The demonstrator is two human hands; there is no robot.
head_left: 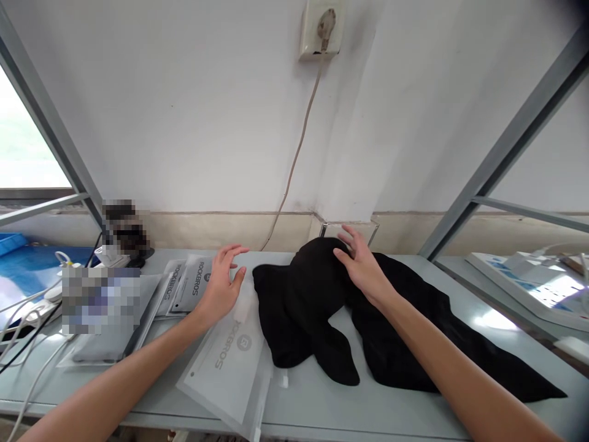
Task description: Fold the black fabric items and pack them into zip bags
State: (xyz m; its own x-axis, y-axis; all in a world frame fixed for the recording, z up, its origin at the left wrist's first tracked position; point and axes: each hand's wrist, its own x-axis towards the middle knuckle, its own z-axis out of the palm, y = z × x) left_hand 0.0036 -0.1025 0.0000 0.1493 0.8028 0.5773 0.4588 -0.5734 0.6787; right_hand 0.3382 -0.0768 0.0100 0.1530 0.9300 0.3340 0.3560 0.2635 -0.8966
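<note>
The right hand [363, 265] rests flat and open on the limp black garment [317, 307], probably light and best pinched at an edge, while the left hand [221, 288], fingers spread and holding nothing, presses the slick zip-lock pouch [230, 368] beneath its palm.

both forearms are seen bare, no sleeves are worn. nothing is worn on the left hand [221, 283] or the right hand [362, 263]: no gloves, rings or watch.
</note>
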